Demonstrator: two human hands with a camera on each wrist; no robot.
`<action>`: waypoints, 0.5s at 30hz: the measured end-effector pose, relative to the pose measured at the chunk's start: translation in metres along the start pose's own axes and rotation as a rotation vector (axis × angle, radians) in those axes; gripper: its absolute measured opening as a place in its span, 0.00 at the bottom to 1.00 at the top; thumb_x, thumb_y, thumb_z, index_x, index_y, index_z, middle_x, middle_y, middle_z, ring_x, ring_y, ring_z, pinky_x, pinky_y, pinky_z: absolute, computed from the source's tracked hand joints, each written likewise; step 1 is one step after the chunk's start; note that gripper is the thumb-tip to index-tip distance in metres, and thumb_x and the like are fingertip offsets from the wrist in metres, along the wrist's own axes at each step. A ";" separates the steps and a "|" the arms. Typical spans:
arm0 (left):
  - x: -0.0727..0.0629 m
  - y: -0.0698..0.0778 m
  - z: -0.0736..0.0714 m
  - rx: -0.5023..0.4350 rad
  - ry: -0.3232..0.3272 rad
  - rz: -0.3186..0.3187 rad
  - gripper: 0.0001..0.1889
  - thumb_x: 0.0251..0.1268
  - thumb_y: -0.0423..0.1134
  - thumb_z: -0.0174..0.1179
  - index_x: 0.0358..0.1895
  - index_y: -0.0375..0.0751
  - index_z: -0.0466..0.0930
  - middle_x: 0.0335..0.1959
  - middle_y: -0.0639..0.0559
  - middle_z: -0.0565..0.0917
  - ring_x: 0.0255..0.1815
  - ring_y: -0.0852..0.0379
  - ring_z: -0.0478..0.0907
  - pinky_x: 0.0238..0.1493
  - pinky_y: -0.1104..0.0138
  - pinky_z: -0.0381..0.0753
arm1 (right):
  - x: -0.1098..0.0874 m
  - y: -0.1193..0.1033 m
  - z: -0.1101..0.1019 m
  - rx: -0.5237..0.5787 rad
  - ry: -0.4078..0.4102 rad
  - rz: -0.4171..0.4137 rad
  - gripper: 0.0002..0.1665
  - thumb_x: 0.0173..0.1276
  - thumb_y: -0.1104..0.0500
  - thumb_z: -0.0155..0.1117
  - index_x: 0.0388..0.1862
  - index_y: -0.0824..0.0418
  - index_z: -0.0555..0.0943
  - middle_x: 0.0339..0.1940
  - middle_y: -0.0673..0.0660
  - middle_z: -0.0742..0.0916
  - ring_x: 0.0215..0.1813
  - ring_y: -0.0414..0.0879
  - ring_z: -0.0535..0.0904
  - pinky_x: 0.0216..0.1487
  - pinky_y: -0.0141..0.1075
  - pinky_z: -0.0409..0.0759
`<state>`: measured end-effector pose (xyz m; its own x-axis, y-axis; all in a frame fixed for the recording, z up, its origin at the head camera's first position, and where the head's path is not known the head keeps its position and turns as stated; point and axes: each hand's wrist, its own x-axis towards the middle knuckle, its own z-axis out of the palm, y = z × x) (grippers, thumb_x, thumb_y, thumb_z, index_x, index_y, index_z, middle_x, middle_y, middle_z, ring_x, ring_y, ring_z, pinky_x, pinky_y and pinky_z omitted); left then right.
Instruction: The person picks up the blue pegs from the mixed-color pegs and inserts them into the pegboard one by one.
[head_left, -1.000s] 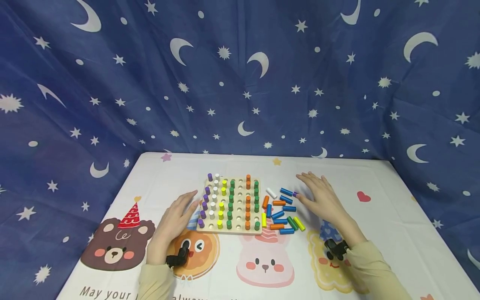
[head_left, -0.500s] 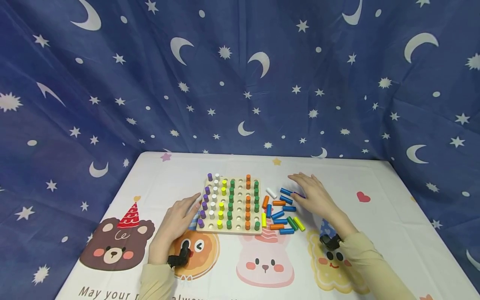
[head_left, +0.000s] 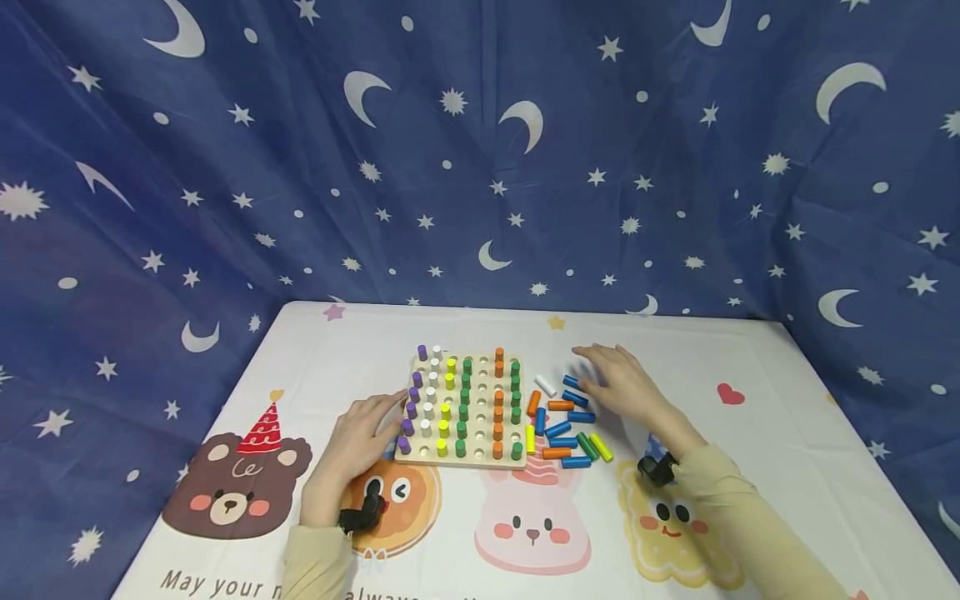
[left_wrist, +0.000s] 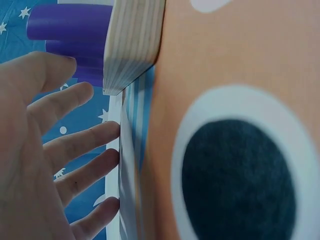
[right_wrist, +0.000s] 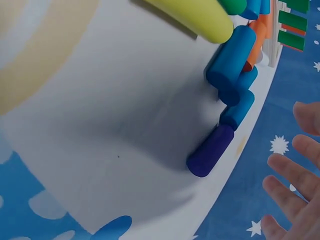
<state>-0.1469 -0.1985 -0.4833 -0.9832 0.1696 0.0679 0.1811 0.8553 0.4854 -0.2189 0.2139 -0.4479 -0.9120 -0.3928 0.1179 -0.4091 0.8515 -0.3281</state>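
Note:
In the head view a wooden peg board [head_left: 467, 463] carries upright rows of purple, white, yellow, green and orange pegs. My left hand [head_left: 354, 440] is at its left edge, fingers spread and relaxed; in the left wrist view the thumb is close to the purple pegs [left_wrist: 70, 22] and nothing is held. My right hand [head_left: 628, 387] hovers at the far right of the loose pegs, its fingers loosely extended and holding nothing. A purple peg [right_wrist: 210, 151] lies on the cloth in the right wrist view, end to end with a blue peg [right_wrist: 237, 110]; the hand hides it in the head view.
Loose blue, orange, yellow and green pegs and a white peg [head_left: 545, 385] lie right of the board. The table bears a white cloth [head_left: 757, 458] with cartoon prints. A blue curtain [head_left: 480, 167] with moons and stars stands behind.
My right hand has moved left over the edge of the loose pegs and now covers the purple one. My left hand has shifted slightly right, closer to the board.

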 end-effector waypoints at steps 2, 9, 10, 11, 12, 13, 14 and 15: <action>0.000 0.000 0.000 0.003 -0.007 0.001 0.24 0.71 0.46 0.50 0.69 0.54 0.68 0.63 0.47 0.76 0.65 0.43 0.68 0.62 0.41 0.65 | 0.002 0.000 0.000 -0.009 -0.010 0.001 0.33 0.63 0.55 0.65 0.67 0.59 0.71 0.65 0.65 0.78 0.70 0.64 0.67 0.74 0.61 0.53; 0.000 0.000 0.001 0.008 -0.029 -0.008 0.25 0.69 0.47 0.53 0.69 0.53 0.68 0.63 0.47 0.74 0.65 0.44 0.66 0.64 0.41 0.62 | 0.009 0.003 0.001 -0.056 -0.014 -0.045 0.27 0.63 0.57 0.65 0.61 0.62 0.76 0.60 0.65 0.81 0.64 0.64 0.74 0.69 0.61 0.62; 0.000 0.000 0.001 0.015 -0.027 -0.004 0.25 0.69 0.47 0.53 0.69 0.53 0.68 0.63 0.47 0.74 0.65 0.43 0.66 0.64 0.41 0.63 | 0.010 0.004 0.001 -0.059 -0.016 -0.051 0.26 0.63 0.57 0.65 0.60 0.62 0.77 0.59 0.65 0.82 0.63 0.63 0.74 0.69 0.61 0.62; 0.000 -0.001 0.001 0.020 -0.025 -0.002 0.25 0.69 0.47 0.54 0.69 0.53 0.68 0.63 0.47 0.74 0.65 0.43 0.66 0.64 0.41 0.63 | 0.010 0.004 0.001 -0.060 -0.021 -0.049 0.25 0.63 0.58 0.65 0.59 0.62 0.78 0.58 0.64 0.82 0.63 0.63 0.75 0.68 0.60 0.63; 0.000 -0.001 0.001 0.020 -0.025 -0.001 0.25 0.68 0.47 0.54 0.69 0.53 0.69 0.63 0.47 0.74 0.65 0.44 0.66 0.64 0.41 0.63 | 0.011 0.004 0.001 -0.063 -0.026 -0.049 0.24 0.62 0.58 0.65 0.58 0.62 0.79 0.57 0.64 0.83 0.62 0.62 0.76 0.67 0.60 0.64; 0.000 -0.001 0.001 0.022 -0.023 0.001 0.25 0.68 0.47 0.55 0.69 0.53 0.69 0.63 0.47 0.74 0.65 0.44 0.66 0.64 0.41 0.63 | 0.012 0.004 0.002 -0.065 -0.031 -0.046 0.23 0.63 0.58 0.65 0.57 0.62 0.79 0.56 0.63 0.84 0.61 0.62 0.77 0.66 0.60 0.66; 0.000 -0.001 0.001 0.023 -0.023 0.002 0.26 0.68 0.47 0.55 0.68 0.53 0.69 0.63 0.47 0.74 0.64 0.44 0.66 0.64 0.41 0.63 | 0.013 0.004 0.003 -0.069 -0.038 -0.039 0.22 0.63 0.58 0.65 0.56 0.62 0.80 0.55 0.63 0.84 0.60 0.61 0.77 0.65 0.60 0.67; 0.000 -0.001 0.001 0.021 -0.024 0.002 0.26 0.68 0.47 0.55 0.68 0.52 0.69 0.63 0.47 0.74 0.64 0.44 0.66 0.64 0.42 0.63 | 0.014 0.004 0.003 -0.077 -0.046 -0.032 0.21 0.63 0.58 0.65 0.55 0.61 0.81 0.54 0.62 0.85 0.59 0.61 0.78 0.64 0.59 0.68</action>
<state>-0.1469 -0.1985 -0.4850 -0.9821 0.1824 0.0479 0.1835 0.8650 0.4671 -0.2336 0.2107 -0.4509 -0.8970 -0.4341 0.0836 -0.4405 0.8618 -0.2517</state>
